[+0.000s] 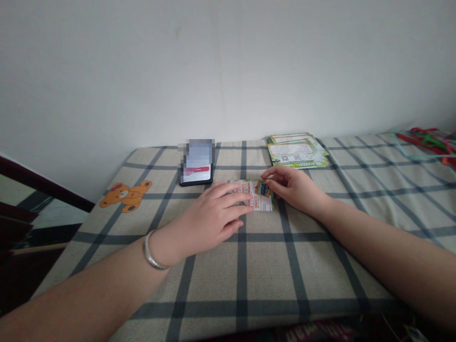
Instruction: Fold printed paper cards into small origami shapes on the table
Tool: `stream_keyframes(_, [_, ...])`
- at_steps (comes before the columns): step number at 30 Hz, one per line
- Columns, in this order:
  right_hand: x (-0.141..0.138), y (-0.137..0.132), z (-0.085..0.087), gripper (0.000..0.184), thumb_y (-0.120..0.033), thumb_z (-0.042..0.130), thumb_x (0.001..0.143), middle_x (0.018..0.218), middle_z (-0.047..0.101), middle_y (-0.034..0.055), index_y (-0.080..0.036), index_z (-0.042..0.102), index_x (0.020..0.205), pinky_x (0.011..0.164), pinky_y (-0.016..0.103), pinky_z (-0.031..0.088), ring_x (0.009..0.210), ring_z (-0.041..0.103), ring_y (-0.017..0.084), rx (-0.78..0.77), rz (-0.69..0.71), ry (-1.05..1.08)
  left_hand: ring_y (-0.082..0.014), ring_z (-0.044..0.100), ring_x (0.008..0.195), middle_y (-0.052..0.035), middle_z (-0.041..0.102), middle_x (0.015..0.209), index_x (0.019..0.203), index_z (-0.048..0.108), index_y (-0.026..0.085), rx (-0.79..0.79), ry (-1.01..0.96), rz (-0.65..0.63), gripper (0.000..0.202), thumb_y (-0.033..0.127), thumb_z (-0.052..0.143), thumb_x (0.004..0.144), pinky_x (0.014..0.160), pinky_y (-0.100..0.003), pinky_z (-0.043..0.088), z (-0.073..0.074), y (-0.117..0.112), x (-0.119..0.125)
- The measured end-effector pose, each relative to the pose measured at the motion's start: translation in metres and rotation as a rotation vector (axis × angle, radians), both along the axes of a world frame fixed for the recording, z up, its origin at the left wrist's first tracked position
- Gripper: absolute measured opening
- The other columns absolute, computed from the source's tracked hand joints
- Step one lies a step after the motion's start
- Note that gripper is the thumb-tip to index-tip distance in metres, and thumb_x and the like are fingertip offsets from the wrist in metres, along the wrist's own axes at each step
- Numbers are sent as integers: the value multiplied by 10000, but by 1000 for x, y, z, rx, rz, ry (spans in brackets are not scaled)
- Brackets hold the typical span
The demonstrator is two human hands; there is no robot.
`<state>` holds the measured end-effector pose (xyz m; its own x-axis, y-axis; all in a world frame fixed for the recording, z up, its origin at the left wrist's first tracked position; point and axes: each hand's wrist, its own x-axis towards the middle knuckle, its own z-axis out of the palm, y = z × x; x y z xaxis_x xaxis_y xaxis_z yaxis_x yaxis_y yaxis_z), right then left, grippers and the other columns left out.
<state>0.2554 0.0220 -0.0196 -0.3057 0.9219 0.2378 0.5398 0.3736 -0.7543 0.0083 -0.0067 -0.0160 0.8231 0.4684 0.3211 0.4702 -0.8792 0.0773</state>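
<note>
Left hand (213, 213) and right hand (297, 191) touch 1 card (262, 201); items (432, 140) overlap turquoise rim (422, 156)

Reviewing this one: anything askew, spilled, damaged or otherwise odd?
No spill or damage shows, though the left hand partly covers the card. Askew: the stacked leaflets beyond the right hand, their edges uneven. Also odd: blocky pixels hide the upper part of the phone.

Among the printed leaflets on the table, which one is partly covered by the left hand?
The single leaflet lying apart, between the left hand and right hand; the others are stacked farther back, near the wall.
</note>
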Motion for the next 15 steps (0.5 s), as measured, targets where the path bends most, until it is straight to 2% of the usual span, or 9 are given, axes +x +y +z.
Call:
stream_keyframes(6, [4,-1,1,204,-155,509,820,818,658,15,-201,637,973,557,241,426,645,554,121,69,81,-97,-230,406,1330,-52,503,1409,1315,527,248,-113,14,94,413,261,560,903,1154,-488,270,1,0,-1])
stream_keyframes(9, [5,-3,4,262,-83,493,765,766,651,-7,-203,651,935,562,230,420,613,546,108,136,111,-170,-228,383,1347,-50,475,1433,1345,496,256,-119,27,106,444,274,558,905,1161,-478,258,1,0,-1])
stream_keyframes(15, [9,-2,7,241,-122,554,761,726,646,-24,-215,665,953,567,222,421,602,563,102,178,148,-263,-232,392,1340,-48,473,1433,1345,494,267,-105,34,109,445,281,556,904,1149,-477,279,1,-1,-2])
